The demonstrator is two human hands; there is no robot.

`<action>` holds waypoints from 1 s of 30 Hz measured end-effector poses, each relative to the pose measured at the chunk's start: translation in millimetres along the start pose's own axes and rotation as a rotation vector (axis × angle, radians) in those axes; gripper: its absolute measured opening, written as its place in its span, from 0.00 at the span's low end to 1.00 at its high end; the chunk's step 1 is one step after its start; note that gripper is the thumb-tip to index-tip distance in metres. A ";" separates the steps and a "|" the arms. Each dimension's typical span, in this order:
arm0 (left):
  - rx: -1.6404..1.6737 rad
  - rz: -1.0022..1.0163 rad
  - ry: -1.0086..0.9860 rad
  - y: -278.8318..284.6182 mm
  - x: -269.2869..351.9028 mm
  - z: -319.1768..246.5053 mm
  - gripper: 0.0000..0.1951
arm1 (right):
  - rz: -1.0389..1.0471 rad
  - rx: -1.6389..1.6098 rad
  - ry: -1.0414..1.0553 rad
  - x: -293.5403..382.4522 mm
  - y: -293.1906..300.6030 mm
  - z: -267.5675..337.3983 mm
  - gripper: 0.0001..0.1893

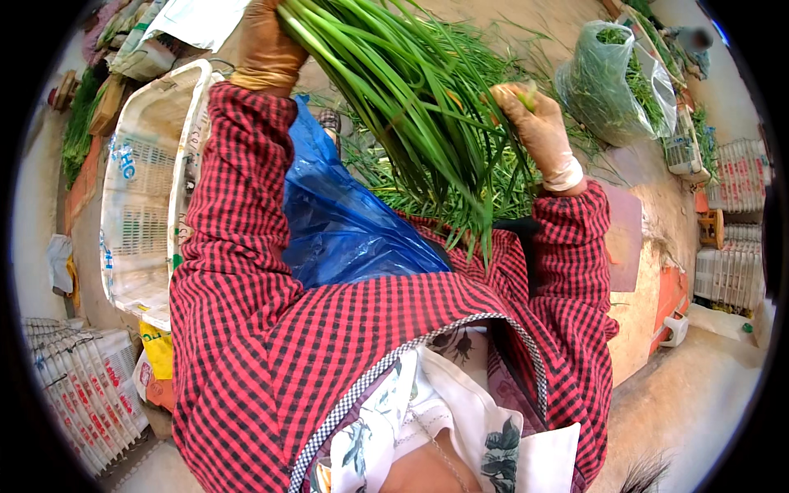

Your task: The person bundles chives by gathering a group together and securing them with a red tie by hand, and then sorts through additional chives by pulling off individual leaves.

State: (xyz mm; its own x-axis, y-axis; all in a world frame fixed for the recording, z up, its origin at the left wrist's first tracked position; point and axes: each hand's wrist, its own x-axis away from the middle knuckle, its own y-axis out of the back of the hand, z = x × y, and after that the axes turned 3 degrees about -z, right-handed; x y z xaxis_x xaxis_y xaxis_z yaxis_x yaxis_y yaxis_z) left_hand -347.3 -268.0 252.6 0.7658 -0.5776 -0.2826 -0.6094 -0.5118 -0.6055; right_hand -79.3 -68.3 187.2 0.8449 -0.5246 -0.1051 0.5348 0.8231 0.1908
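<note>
A large bunch of long green leaf vegetables, apparently garlic chives [394, 92], slants across the upper middle of the head view. My left hand [268, 46], in a thin soiled glove, grips the pale stem end at the top. On the other side, my right hand [533, 126], in a thin translucent glove, has its fingers closed beside the leaves, with a small pale and green piece at its fingertips. The leaf tips hang over my lap. Beneath the bunch lies a pile of loose green leaves [376, 166]. A blue plastic sheet [345, 228] covers part of my lap.
At the left stands a white plastic crate [111, 203]. A translucent plastic bag [595, 92] of greens is at the upper right, near another crate [684, 148]. Stacked white crates [86, 394] stand lower left, more [730, 268] at the right. A person [693, 49] is at the far upper right.
</note>
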 end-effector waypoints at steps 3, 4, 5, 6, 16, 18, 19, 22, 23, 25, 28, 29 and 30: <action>0.080 -0.034 -0.008 14.7 -18.7 -25.2 0.10 | 0.121 0.335 -0.227 4.1 28.5 -36.2 0.16; 0.049 0.016 -0.021 14.0 -17.6 -34.1 0.10 | 0.177 0.693 -0.171 7.2 33.2 -44.3 0.18; 0.011 -0.062 -0.024 11.8 -16.7 -40.7 0.09 | 0.226 1.051 -0.111 11.2 35.8 -50.6 0.20; 0.020 -0.059 -0.029 12.7 -15.1 -44.3 0.09 | 0.189 1.122 -0.192 11.5 32.6 -44.4 0.26; -0.084 -0.050 0.034 -3.4 -7.7 -12.8 0.13 | -0.092 0.658 0.914 -11.9 -74.9 44.8 0.15; 0.038 -0.095 0.053 -4.6 -7.6 -13.2 0.10 | -0.092 0.688 0.857 -5.6 -74.0 19.6 0.10; 0.071 -0.111 0.025 -4.4 -7.5 -19.2 0.10 | -0.086 0.699 0.836 -0.8 -72.2 5.8 0.08; 0.011 -0.118 -0.056 17.2 -16.8 -27.6 0.09 | 0.180 0.896 0.488 37.4 -46.4 -61.1 0.09; 0.028 -0.194 -0.113 15.5 -19.7 -26.4 0.08 | 0.359 1.027 0.283 48.4 -27.5 -76.6 0.11; 0.018 -0.171 -0.087 17.6 -21.9 -30.1 0.08 | 0.710 1.308 -0.435 58.8 1.5 -81.3 0.16; -0.035 -0.188 -0.076 20.0 -21.8 -22.8 0.07 | 0.197 1.102 -0.174 54.8 25.2 -72.7 0.19; -0.046 -0.175 -0.071 17.9 -22.7 -17.7 0.07 | -0.088 0.989 0.232 50.6 21.4 -70.8 0.14; -0.060 -0.191 -0.022 12.6 -16.7 -15.8 0.10 | -0.241 0.850 0.459 40.9 -1.1 -31.6 0.08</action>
State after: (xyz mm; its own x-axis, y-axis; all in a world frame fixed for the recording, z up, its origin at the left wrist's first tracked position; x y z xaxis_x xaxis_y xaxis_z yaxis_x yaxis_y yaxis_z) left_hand -371.0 -274.9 261.5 0.8726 -0.4528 -0.1831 -0.4631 -0.6482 -0.6044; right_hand -44.9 -83.8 151.9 0.7341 -0.3751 -0.5660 0.6571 0.1824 0.7314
